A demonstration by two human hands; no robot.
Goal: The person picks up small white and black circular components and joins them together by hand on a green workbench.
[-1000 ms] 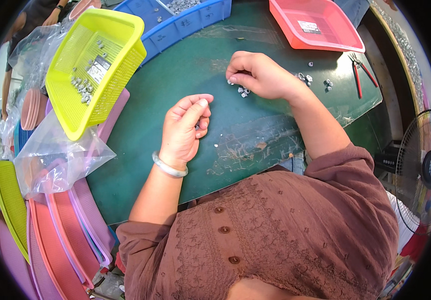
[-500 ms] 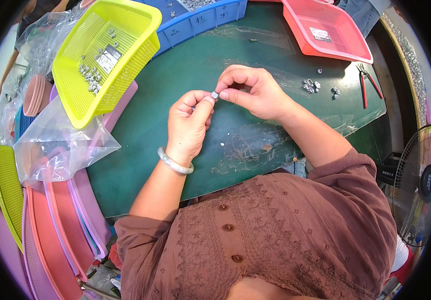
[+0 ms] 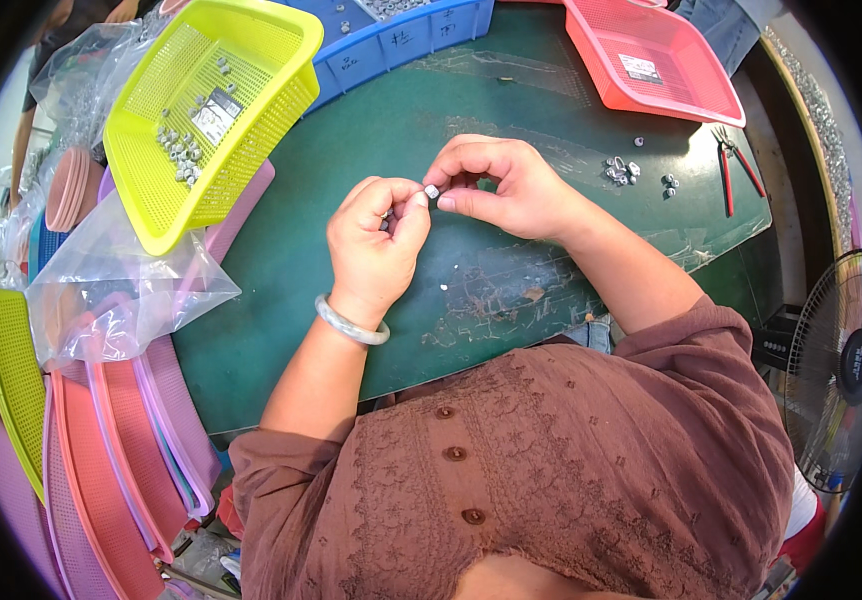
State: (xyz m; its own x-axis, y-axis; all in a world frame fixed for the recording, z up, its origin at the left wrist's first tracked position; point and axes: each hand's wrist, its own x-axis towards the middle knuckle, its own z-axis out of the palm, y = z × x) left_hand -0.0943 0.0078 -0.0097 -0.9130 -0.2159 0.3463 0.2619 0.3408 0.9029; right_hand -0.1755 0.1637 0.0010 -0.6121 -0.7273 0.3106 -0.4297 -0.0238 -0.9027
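Observation:
Over the middle of the green table (image 3: 351, 330), a small silvery metal piece (image 3: 432, 191) is pinched between my two hands. My left hand (image 3: 375, 232), with a pale bangle at the wrist, grips it between thumb and curled forefinger. From the other side my right hand (image 3: 501, 187) holds it with thumb and forefinger tips. Its exact kind is too small to tell. Something small and dark shows within the curl of my left fingers. To the right lie a cluster of similar metal pieces (image 3: 634, 170) and a smaller group (image 3: 670, 186).
Red-handled pliers (image 3: 728, 180) lie near the right table edge. A yellow-green basket (image 3: 296, 105) with metal pieces stands left, beside a blue tray (image 3: 401, 45) and clear plastic bag (image 3: 121, 290). At the far right is a pink basket (image 3: 601, 75); stacked baskets (image 3: 121, 440) and a fan (image 3: 831, 370) flank me.
My left hand has turned slightly and its fingers have shifted round the metal piece. The piece shows a different, brighter face. My right hand has barely moved.

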